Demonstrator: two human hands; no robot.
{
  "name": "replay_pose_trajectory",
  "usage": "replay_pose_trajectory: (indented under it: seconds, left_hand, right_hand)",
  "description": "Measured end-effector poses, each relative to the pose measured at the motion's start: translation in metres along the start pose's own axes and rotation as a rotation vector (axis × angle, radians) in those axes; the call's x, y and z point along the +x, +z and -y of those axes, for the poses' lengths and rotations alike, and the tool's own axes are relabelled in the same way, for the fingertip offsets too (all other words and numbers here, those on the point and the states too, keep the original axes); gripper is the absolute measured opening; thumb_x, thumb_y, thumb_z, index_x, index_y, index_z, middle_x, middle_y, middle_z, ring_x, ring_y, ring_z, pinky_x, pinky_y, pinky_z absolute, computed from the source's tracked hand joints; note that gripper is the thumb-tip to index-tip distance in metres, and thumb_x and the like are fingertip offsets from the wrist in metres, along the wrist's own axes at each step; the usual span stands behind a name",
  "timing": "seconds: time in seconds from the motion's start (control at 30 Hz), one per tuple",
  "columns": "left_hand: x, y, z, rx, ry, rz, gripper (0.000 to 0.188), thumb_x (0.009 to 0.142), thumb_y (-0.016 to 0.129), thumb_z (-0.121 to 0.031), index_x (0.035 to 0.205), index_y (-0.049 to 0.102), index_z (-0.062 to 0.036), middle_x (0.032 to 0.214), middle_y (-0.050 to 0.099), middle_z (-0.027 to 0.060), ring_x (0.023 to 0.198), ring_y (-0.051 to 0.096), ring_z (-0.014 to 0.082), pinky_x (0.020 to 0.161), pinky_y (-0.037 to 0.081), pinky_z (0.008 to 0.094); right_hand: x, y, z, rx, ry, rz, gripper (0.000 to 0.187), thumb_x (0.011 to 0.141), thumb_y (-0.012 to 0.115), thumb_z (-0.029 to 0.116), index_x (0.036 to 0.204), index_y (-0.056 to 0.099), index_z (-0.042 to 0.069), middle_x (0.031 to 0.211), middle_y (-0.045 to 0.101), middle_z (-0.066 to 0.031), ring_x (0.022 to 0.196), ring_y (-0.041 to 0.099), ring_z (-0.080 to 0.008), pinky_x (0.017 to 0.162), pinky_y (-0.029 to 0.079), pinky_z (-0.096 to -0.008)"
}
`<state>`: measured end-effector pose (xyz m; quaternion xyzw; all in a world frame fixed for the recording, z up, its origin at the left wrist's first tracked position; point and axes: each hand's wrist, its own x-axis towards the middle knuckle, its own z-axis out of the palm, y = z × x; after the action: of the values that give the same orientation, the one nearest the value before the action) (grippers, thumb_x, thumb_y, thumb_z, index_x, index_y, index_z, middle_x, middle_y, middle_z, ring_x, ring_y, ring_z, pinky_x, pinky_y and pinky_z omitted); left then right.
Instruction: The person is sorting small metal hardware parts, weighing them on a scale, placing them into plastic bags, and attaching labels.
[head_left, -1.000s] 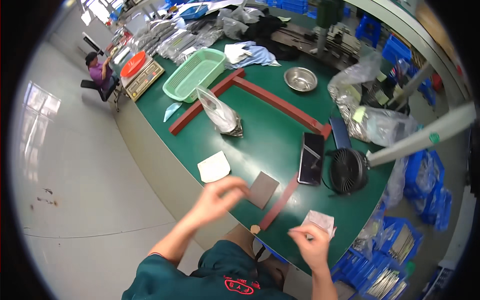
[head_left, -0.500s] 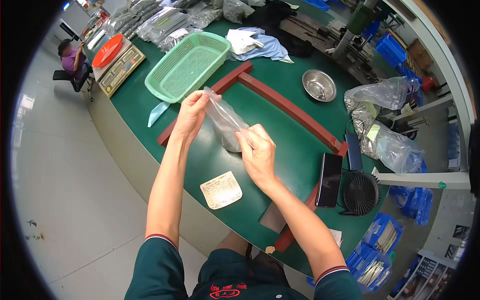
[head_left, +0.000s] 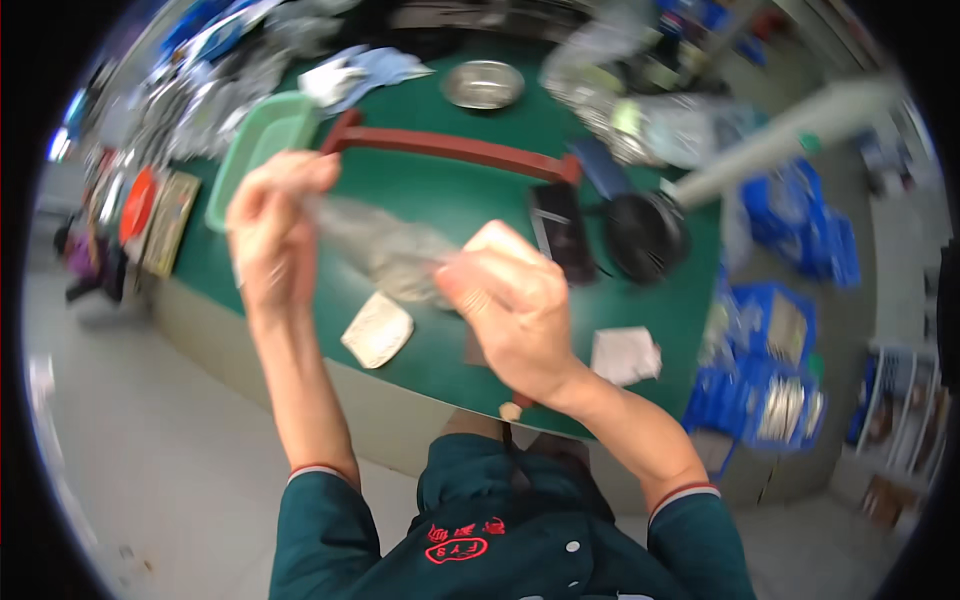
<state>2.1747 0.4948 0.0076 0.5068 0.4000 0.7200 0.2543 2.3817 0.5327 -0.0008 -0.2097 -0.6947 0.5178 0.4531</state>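
A clear plastic bag (head_left: pixel 385 240) is stretched between my two hands over the green table, blurred by motion. My left hand (head_left: pixel 275 225) pinches its upper left end, fingers closed. At the bag's other side my right hand (head_left: pixel 515 305) grips the plastic with thumb and curled fingers. Greyish contents seem to lie in the lower part of the bag; what they are I cannot make out. Just below the bag a cream printed card (head_left: pixel 378 331) rests on the tabletop.
A red-brown frame (head_left: pixel 450 145) lies across the green table (head_left: pixel 430 180). Around it are a green basket (head_left: pixel 262 135), a metal bowl (head_left: pixel 483 85), a phone (head_left: pixel 562 230) and a black fan (head_left: pixel 645 237). Filled plastic bags (head_left: pixel 670 125) sit at the far right. A scale (head_left: pixel 170 225) stands left.
My view has swung to the right, so the table items appear shifted left. Both hands still hold the plastic bag, with the hands spread wider apart.
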Motion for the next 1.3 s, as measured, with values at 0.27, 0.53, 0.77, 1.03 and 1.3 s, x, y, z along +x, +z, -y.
replay_pose_trajectory:
  seconds: [0.27, 0.53, 0.77, 1.03, 1.3]
  left_hand:
    - [-0.047, 0.16, -0.009, -0.366, -0.117, 0.132, 0.019, 0.084, 0.062, -0.021, 0.083, 0.057, -0.0023, 0.084, 0.056, 0.0129, 0.085, 0.05, 0.0249, 0.081, 0.041, 0.0393]
    - [-0.166, 0.258, -0.003, -0.453, -0.402, 0.114, 0.007, 0.082, 0.062, -0.007, 0.081, 0.06, 0.0003, 0.083, 0.061, 0.0134, 0.085, 0.058, 0.0238, 0.08, 0.045, 0.0351]
    - [-0.208, 0.273, 0.015, -0.416, -0.65, 0.136, 0.001, 0.082, 0.058, 0.001, 0.083, 0.059, 0.0003, 0.088, 0.061, 0.0116, 0.088, 0.057, 0.0203, 0.083, 0.043, 0.0317]
    - [-0.222, 0.261, 0.031, -0.245, -0.736, 0.19, 0.006, 0.086, 0.055, -0.003, 0.088, 0.059, 0.0011, 0.094, 0.061, 0.01, 0.09, 0.057, 0.0162, 0.084, 0.043, 0.0297]
    - [-0.218, 0.285, 0.014, -0.022, -0.7, 0.278, 0.037, 0.075, 0.069, -0.016, 0.102, 0.049, -0.0014, 0.103, 0.055, 0.0086, 0.1, 0.049, 0.0174, 0.09, 0.037, 0.0301]
  right_hand:
    - [-0.085, -0.138, 0.081, -0.202, 0.006, -0.164, 0.006, 0.072, 0.065, -0.001, 0.074, 0.061, -0.005, 0.065, 0.052, -0.0101, 0.054, 0.05, -0.0198, 0.046, 0.037, -0.03]
    - [-0.2, -0.213, 0.09, -0.505, 0.209, -0.283, 0.009, 0.071, 0.067, 0.0, 0.078, 0.063, -0.003, 0.066, 0.051, -0.0064, 0.061, 0.047, -0.0189, 0.054, 0.036, -0.0284]
    - [-0.244, -0.228, 0.058, -0.497, 0.353, -0.325, 0.006, 0.073, 0.065, 0.0, 0.078, 0.063, -0.004, 0.066, 0.051, -0.006, 0.062, 0.047, -0.0178, 0.056, 0.036, -0.0276]
    - [-0.254, -0.236, 0.039, -0.332, 0.393, -0.183, 0.014, 0.074, 0.067, 0.008, 0.082, 0.064, -0.002, 0.073, 0.055, -0.0064, 0.069, 0.051, -0.0186, 0.063, 0.04, -0.0288]
    - [-0.219, -0.248, 0.063, -0.392, 0.467, 0.083, 0.017, 0.074, 0.068, 0.011, 0.087, 0.066, 0.0, 0.074, 0.059, -0.0074, 0.069, 0.054, -0.0161, 0.062, 0.042, -0.0271]
